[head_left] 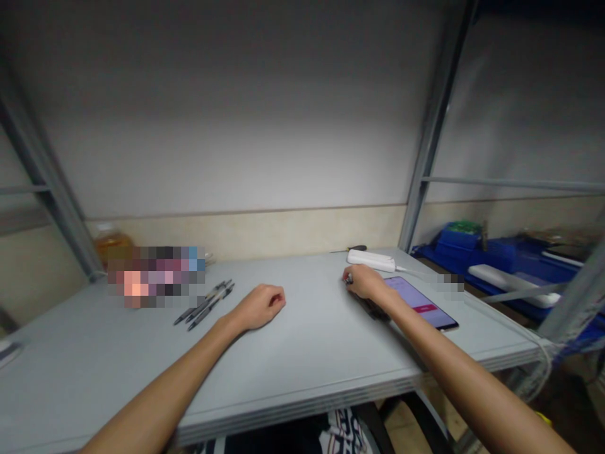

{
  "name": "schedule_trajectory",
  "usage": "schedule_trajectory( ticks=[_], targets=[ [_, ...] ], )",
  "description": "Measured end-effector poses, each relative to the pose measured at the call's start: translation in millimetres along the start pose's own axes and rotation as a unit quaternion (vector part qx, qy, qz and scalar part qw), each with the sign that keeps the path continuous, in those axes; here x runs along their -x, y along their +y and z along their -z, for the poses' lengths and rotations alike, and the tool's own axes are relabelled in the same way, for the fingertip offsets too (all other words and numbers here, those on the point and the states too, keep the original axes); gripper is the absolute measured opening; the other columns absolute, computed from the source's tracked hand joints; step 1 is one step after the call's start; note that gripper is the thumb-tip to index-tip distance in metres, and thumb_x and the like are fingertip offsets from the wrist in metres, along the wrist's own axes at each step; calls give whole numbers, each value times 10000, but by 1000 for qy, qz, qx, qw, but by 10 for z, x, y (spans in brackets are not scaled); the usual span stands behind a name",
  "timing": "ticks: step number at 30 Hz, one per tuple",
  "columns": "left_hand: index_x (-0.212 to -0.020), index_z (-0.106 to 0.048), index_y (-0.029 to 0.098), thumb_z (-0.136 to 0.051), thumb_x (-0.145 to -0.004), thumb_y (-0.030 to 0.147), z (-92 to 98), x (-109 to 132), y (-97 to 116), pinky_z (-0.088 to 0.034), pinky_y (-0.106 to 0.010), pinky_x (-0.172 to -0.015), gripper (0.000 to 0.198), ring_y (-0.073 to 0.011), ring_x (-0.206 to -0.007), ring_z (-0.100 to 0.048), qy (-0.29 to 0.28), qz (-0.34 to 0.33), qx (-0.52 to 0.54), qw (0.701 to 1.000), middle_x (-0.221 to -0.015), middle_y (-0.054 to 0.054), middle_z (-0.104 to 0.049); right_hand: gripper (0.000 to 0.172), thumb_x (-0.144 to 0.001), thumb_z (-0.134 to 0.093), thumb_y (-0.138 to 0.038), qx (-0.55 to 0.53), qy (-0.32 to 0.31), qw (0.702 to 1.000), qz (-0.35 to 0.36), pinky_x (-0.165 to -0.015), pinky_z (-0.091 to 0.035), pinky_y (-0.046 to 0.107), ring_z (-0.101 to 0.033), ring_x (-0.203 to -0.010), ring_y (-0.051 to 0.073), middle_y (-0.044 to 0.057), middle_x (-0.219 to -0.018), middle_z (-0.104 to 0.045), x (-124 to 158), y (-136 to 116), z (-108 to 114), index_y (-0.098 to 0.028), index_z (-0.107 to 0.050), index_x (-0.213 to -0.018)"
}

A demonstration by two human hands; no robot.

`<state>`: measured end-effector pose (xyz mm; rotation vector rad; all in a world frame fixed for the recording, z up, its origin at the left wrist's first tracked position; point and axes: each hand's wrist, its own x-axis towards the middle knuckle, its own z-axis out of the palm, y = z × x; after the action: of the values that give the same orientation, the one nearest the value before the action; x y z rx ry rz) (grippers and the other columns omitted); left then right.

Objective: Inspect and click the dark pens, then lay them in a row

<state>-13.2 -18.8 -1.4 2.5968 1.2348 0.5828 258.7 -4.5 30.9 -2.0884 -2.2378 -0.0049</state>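
Observation:
My left hand (262, 307) rests on the grey table (302, 359) with its fingers curled in, and nothing shows in it. Left of it lie several grey and black pens (204, 306), side by side at a slant. My right hand (363, 282) is closed, its fingertips pinched on a small dark and silver thing (348, 279), mostly covered by the fingers. Beneath this hand lie dark slim pieces (371, 308), partly hidden by the wrist. A phone (428, 309) with a lit screen lies just right of them.
Behind my right hand are a white power strip (371, 260) with a cable and a screwdriver (357, 248). A blurred-out patch (158, 277) and a bottle of amber liquid (112, 243) are at the back left. Blue trays (501, 252) stand beyond the right metal post.

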Motion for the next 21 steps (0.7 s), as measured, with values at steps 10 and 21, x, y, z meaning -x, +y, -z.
schedule_trajectory(
  ticks=[10,21],
  targets=[
    [-697,-589,154,-416,-799,246,8,3,26,-321,-222,-548,221,-116,-557,-456,-7,9,-11,1000,-595,-2,-538,320,-728,-513,-112,32,21,999,-7,-774,-398,364,-534,-1015,294,160,-1078,-601,31,-93,-50,-163,-631,-1021],
    [-1067,-540,140,-379,-771,123,99,47,7,-382,-405,-792,338,-290,-1043,-415,65,238,-291,924,-1086,-164,-531,287,-767,-481,-235,6,37,997,66,-793,-383,409,-477,-1026,300,148,-1074,-583,132,-476,-122,-177,-635,-1003]
  ],
)
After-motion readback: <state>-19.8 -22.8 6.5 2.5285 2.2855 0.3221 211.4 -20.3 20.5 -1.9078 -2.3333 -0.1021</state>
